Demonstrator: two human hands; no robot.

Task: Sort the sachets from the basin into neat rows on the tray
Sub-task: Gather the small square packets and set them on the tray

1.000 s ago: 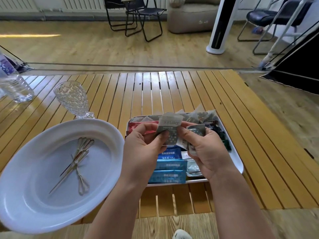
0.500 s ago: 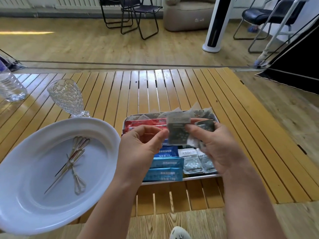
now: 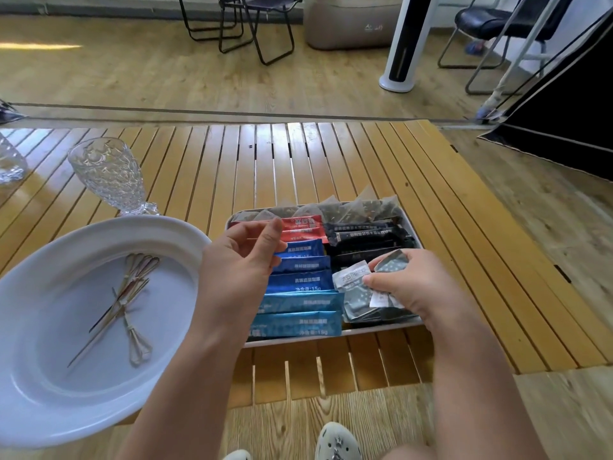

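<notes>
While the right hand (image 3: 416,287) pinches a small grey dotted sachet (image 3: 356,298) at its right edge, that sachet lies low over the near right corner of the tray (image 3: 413,232), its short printed end pointing away from the person and its long axis running roughly front to back, slightly tilted. A second grey sachet (image 3: 393,262) shows above the same fingers, its corner pointing up and left; how it is held cannot be told. The left hand (image 3: 243,260) hovers left of the grip, above the tray's left half, fingers loosely curled and holding nothing.

Left of the gripped sachet, blue stick sachets (image 3: 300,283) lie stacked in a column, long axes running left to right. Beyond the grip, dark stick sachets (image 3: 368,235) lie the same way, with red sachets (image 3: 303,227) beside them. Pyramid tea bags (image 3: 351,207) line the far rim.

The white basin (image 3: 43,403), left of the tray, holds only cocktail picks (image 3: 129,300). A glass goblet (image 3: 112,175) stands behind the basin on the slatted table (image 3: 331,154).
</notes>
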